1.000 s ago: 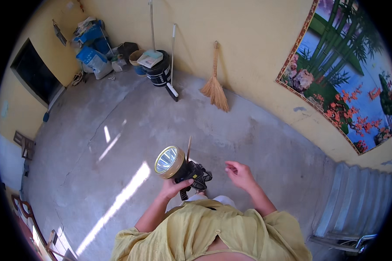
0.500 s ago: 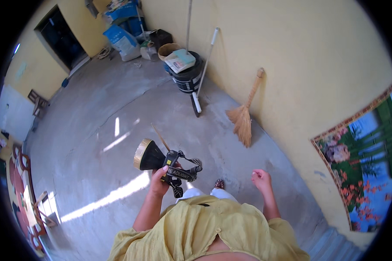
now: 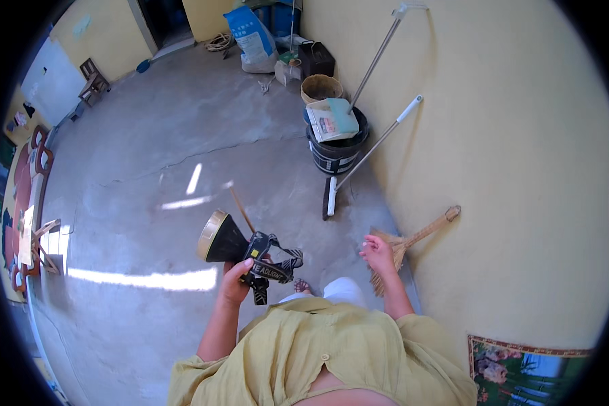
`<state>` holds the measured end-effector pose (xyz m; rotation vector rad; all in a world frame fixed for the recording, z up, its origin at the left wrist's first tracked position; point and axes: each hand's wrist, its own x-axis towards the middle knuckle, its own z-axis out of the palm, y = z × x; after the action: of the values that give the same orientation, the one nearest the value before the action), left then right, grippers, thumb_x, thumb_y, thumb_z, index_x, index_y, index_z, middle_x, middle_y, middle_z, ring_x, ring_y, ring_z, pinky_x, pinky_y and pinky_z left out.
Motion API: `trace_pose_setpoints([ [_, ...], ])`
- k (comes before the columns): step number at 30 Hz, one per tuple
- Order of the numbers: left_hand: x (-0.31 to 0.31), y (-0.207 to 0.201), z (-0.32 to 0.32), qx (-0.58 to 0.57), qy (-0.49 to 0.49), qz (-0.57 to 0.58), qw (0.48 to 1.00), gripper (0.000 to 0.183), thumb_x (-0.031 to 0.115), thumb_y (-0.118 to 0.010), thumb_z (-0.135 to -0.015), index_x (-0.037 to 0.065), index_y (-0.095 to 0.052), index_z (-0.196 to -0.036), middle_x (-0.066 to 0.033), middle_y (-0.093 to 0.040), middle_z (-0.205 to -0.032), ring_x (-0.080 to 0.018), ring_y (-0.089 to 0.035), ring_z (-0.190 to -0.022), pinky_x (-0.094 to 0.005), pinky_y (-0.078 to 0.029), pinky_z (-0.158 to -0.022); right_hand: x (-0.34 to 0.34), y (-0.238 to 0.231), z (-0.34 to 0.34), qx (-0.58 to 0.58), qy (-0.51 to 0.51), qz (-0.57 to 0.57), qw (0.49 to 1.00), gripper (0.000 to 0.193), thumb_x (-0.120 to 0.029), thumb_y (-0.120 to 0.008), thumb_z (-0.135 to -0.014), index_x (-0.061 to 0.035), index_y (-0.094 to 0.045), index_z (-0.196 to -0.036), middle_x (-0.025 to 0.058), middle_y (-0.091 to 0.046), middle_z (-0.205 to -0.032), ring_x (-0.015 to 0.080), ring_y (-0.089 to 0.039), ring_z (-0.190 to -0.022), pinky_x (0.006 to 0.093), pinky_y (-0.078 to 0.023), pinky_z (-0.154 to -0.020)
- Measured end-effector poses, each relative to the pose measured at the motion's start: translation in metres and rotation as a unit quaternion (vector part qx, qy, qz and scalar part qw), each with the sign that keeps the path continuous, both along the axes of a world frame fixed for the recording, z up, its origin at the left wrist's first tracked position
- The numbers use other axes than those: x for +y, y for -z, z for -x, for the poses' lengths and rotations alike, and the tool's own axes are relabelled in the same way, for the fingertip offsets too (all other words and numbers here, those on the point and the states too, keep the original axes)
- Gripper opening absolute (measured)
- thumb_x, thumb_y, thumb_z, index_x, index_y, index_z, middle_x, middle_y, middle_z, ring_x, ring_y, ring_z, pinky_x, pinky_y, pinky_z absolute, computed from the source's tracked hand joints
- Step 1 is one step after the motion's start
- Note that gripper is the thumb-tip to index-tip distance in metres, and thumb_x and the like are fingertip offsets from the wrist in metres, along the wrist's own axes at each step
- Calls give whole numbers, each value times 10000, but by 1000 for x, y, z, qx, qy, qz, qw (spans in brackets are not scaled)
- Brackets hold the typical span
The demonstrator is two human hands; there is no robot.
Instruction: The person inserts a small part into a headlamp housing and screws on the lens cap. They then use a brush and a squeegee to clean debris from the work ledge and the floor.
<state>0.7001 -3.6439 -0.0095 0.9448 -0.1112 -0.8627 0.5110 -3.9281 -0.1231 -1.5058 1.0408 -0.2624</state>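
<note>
My left hand (image 3: pixel 234 283) is closed around a headlamp (image 3: pixel 224 240) with a wide gold-rimmed lamp head and a black body. Its black patterned strap (image 3: pixel 277 271) hangs in loops to the right. A thin wooden stick (image 3: pixel 241 208) juts up from behind the headlamp; its lower end is hidden, so I cannot tell whether the same hand grips it. My right hand (image 3: pixel 378 254) is in the air with loosely bent fingers slightly apart and nothing visible in them. From this view it overlaps the straw broom (image 3: pixel 423 235) leaning at the wall.
Ahead stands a black bucket (image 3: pixel 335 159) with a dustpan (image 3: pixel 333 120) on top and a long-handled squeegee (image 3: pixel 375 154) beside it. Farther back are a wicker basket (image 3: pixel 321 88) and a blue-and-white sack (image 3: pixel 252 40). A small wooden stool (image 3: pixel 45 245) and a red-cushioned bench (image 3: pixel 24 183) stand left.
My view has turned to the right and the bucket looks closer. My right hand has moved left and upward, its fingers loosening, to in front of the broom. The headlamp stays in my left hand.
</note>
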Motion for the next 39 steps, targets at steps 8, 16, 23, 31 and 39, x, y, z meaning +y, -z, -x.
trace_pose_setpoints([
  [8,-26,5,-19,-83,-187,-131,970,561,185,-563,-665,-29,-388,-1152,-173,-536,-1028,-268,-546,-944,-346,-450,-802,-226,16,-78,-156,213,-240,934,269,-139,-490,-806,26,-485,-1018,126,-569,-854,202,-563,-675,276,-481,-563],
  [16,-96,-24,-6,1,-328,-46,943,538,287,-464,-789,-45,-371,-1201,-171,-499,-1128,-280,-472,-1076,-381,-356,-943,-399,51,-187,-206,437,-280,830,417,-155,-437,-816,43,-320,-1164,179,-433,-1133,301,-500,-901,361,-496,-730],
  [23,-237,19,-86,38,-183,-25,982,608,286,-492,-758,-51,-322,-1236,-176,-425,-1215,-281,-388,-1159,-372,-281,-991,-450,51,-217,-142,358,-222,896,496,8,-551,-724,-47,-322,-1161,111,-470,-974,249,-566,-729,323,-515,-611],
  [31,-421,117,-139,-119,140,-177,967,689,170,-740,-618,13,-399,-1196,-78,-459,-1180,-170,-437,-1085,-298,-326,-938,-484,37,-208,-19,118,-136,983,268,-208,-583,-796,-76,-517,-1019,34,-577,-890,137,-577,-635,221,-475,-526],
  [39,-522,221,-156,-241,256,-181,919,630,202,-756,-592,21,-476,-1126,-94,-525,-1110,-186,-478,-1039,-301,-344,-928,-473,41,-196,14,91,-79,993,269,-207,-567,-808,-42,-513,-1014,65,-591,-904,121,-589,-601,186,-437,-444],
])
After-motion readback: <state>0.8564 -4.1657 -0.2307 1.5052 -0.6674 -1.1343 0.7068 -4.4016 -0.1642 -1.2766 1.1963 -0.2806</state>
